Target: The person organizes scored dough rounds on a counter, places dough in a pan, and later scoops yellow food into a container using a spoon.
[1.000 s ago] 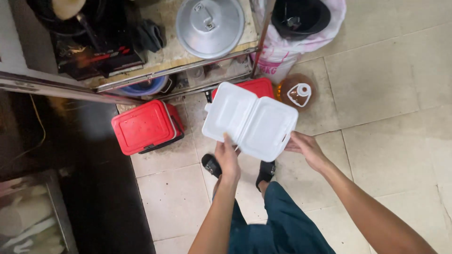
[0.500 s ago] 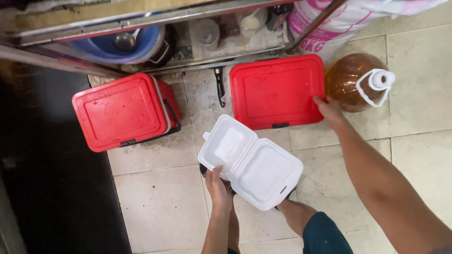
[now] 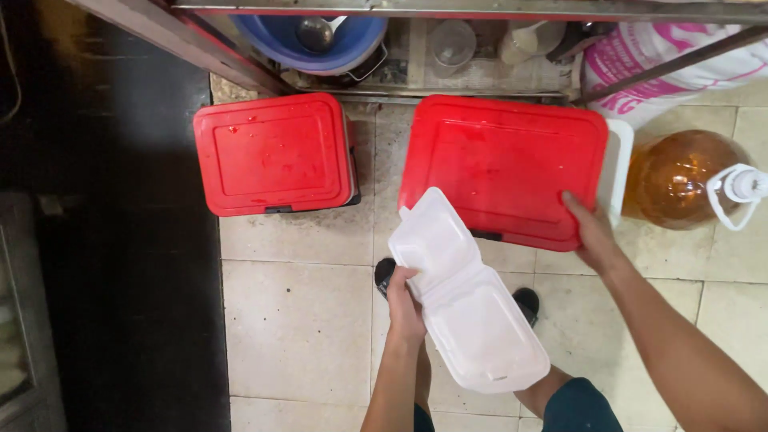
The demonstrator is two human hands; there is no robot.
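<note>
On floor; left hand (image 3: 404, 300) pinches foam box (image 3: 468, 320); right hand (image 3: 594, 232) grips red lid (image 3: 504, 164)

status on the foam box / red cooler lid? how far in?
Done: the white foam clamshell box is open and looks empty, held by the left hand. In hand: the right hand grips the edge of the larger red lid, which sits shifted, a white container wall showing beside it. Left: the inside isn't visible; the smaller red cooler is shut.
</note>
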